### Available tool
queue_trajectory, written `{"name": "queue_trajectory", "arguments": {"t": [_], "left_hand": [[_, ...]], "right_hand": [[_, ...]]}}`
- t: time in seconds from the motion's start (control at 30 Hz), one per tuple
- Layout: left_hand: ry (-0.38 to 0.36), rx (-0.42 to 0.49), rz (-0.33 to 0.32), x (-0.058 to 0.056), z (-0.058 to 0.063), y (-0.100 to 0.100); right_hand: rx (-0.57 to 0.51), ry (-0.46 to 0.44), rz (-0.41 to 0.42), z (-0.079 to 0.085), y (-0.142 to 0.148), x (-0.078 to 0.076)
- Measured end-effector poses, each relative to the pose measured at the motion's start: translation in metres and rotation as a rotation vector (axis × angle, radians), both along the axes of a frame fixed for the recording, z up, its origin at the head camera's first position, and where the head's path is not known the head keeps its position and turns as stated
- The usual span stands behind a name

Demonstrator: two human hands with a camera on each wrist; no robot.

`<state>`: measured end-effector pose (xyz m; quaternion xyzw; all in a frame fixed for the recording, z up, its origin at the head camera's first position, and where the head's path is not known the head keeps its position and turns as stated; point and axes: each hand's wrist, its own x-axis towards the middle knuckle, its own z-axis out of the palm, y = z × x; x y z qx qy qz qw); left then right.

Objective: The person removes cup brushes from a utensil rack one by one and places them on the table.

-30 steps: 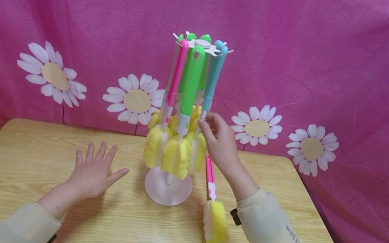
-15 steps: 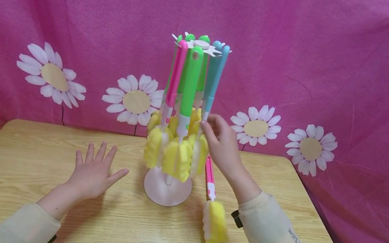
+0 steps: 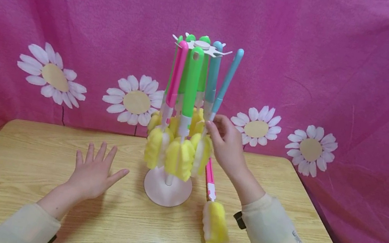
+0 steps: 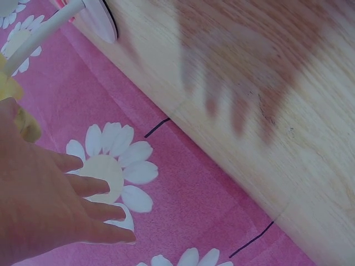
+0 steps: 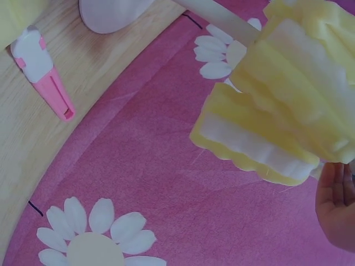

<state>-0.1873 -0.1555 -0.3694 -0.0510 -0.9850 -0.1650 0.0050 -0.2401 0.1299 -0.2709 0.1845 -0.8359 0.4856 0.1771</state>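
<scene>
My right hand (image 3: 227,142) pinches the white neck of a blue-handled sponge brush (image 3: 228,79), thumb in front. The brush leans to the right, its handle top apart from the white rack (image 3: 201,45). Its yellow and white sponge head (image 3: 202,153) hangs beside the other heads. On the rack hang several more brushes, among them a green one (image 3: 192,82) at the front, a pink one (image 3: 177,73) and a second blue one (image 3: 213,72). To the left, my left hand (image 3: 92,173) is spread palm down with straight fingers and holds nothing; in the left wrist view its fingers (image 4: 89,185) stretch out.
A pink-handled sponge brush (image 3: 215,225) lies on the wooden table (image 3: 113,229) right of the rack's round base (image 3: 167,188). In the right wrist view its pink handle (image 5: 54,94) shows near the table edge. A magenta flowered cloth (image 3: 289,47) hangs behind.
The blue-handled brush in my right hand has come away from the rack's arm and tilted right. My right hand has shifted slightly right with it; the left hand stays in place.
</scene>
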Motion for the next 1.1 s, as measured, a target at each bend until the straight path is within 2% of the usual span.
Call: {"name": "queue_trajectory", "arguments": {"t": [0.37, 0.57, 0.77, 1.0, 1.1], "left_hand": [[-0.006, -0.003, -0.002, -0.001, 0.002, 0.000], [0.003, 0.002, -0.004, 0.000, 0.001, -0.001], [0.000, -0.001, 0.001, 0.000, 0.001, -0.002], [0.000, 0.001, 0.007, 0.000, 0.002, -0.003], [0.000, 0.006, 0.007, 0.000, 0.001, -0.004]], "right_hand": [[-0.028, -0.001, -0.015, -0.005, 0.011, 0.002], [-0.118, -0.029, -0.062, -0.015, 0.022, 0.001], [-0.258, -0.090, -0.150, -0.027, 0.041, -0.009], [-0.326, -0.145, -0.268, -0.035, 0.065, -0.022], [-0.320, -0.162, -0.313, -0.039, 0.075, -0.027]]}}
